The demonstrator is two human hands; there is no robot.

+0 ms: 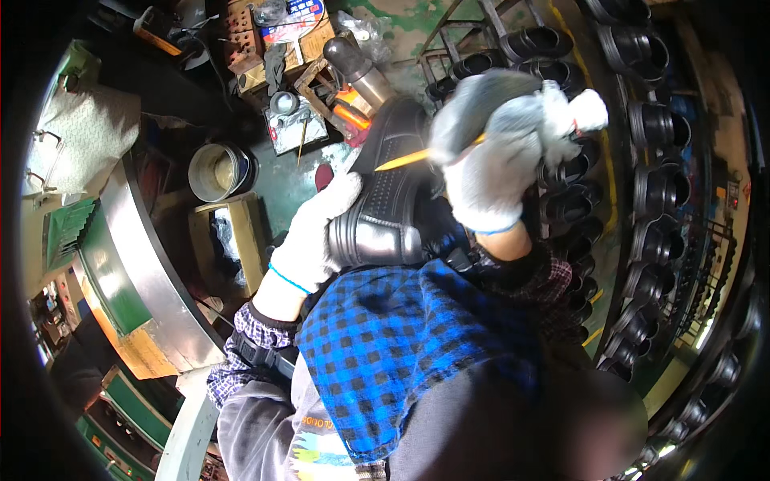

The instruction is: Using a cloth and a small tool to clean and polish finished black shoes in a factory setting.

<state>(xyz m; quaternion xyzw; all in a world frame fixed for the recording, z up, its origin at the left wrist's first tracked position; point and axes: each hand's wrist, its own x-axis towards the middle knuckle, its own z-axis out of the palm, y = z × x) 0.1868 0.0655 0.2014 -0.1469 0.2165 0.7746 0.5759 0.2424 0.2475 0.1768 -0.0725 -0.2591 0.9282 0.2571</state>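
Beside checked cloth (377, 337), the left hand (321, 218) grips a black shoe (387, 208). The right hand (493, 160) holds a yellow pointed stick (403, 161).

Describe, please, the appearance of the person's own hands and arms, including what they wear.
The left hand and right hand both wear white cloth gloves, each with a thin blue cuff edge; the right one has grey areas. The left sleeve is checked, dark purplish and white; the right sleeve is dark with a pinkish check, partly shadowed.
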